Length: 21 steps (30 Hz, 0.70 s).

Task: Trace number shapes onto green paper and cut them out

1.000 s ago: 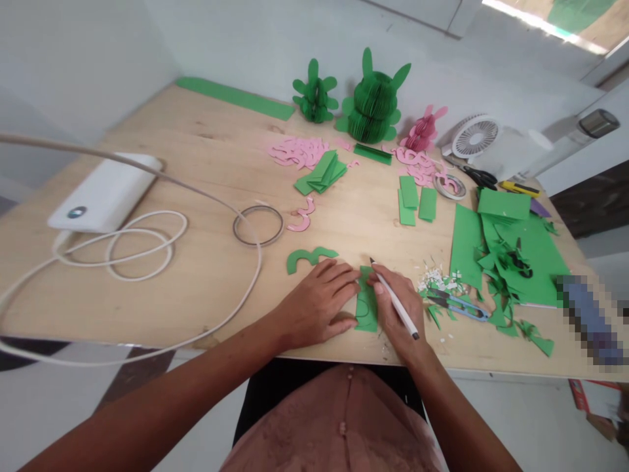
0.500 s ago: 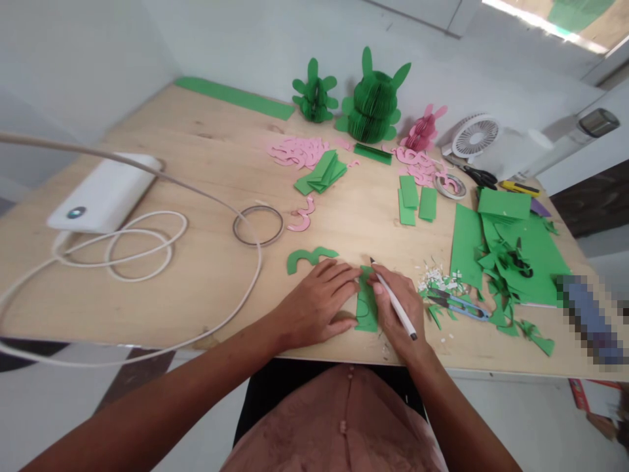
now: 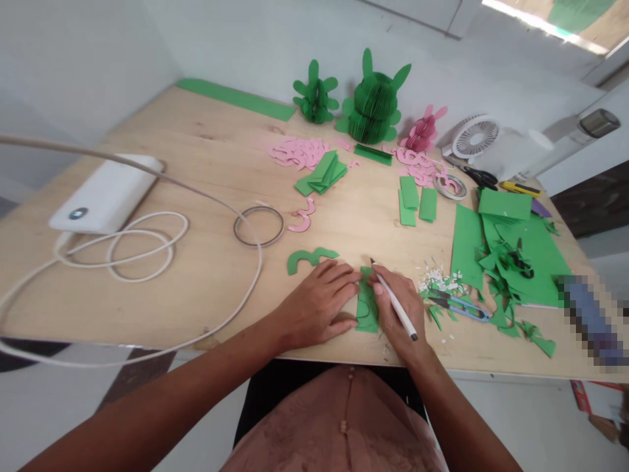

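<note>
A small green paper piece (image 3: 366,308) lies near the front edge of the wooden table (image 3: 196,262). My left hand (image 3: 314,305) rests flat on the table with its fingers stretched out, fingertips pressing the paper's left edge. My right hand (image 3: 396,308) is closed around a white pen (image 3: 394,301), whose upper end points away from me above the paper. A green cut-out shaped like a 3 (image 3: 309,257) lies just beyond my left hand.
Small blue-handled snips (image 3: 459,306) and green scraps (image 3: 511,262) lie to the right. A tape ring (image 3: 258,225), white cable (image 3: 122,246) and white power bank (image 3: 105,195) sit left. Folded paper cacti (image 3: 374,98), pink cut-outs (image 3: 297,151), a small fan (image 3: 475,136) stand at the back.
</note>
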Each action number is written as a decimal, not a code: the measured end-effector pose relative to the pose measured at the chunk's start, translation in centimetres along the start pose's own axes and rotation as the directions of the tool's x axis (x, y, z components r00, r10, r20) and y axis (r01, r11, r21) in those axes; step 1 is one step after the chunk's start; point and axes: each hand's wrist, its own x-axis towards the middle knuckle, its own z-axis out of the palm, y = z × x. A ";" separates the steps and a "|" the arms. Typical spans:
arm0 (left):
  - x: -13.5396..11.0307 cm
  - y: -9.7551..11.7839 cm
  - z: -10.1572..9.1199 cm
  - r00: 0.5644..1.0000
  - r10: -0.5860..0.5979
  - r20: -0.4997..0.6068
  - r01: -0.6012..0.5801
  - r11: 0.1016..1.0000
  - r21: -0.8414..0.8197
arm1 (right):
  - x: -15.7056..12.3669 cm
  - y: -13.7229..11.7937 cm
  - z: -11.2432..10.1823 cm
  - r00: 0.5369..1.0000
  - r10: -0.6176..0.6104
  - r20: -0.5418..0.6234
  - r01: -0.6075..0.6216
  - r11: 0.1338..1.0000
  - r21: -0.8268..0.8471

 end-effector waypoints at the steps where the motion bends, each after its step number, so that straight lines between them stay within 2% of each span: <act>1: 0.0 0.0 0.0 1.000 0.000 0.000 0.000 1.000 0.001 | 0.0 0.0 0.0 1.000 0.001 0.001 -0.001 1.000 0.000; 21: 0.2 0.3 -0.4 1.000 -0.013 0.026 0.014 1.000 -0.015 | -0.1 0.2 0.1 1.000 0.012 -0.009 -0.012 1.000 -0.015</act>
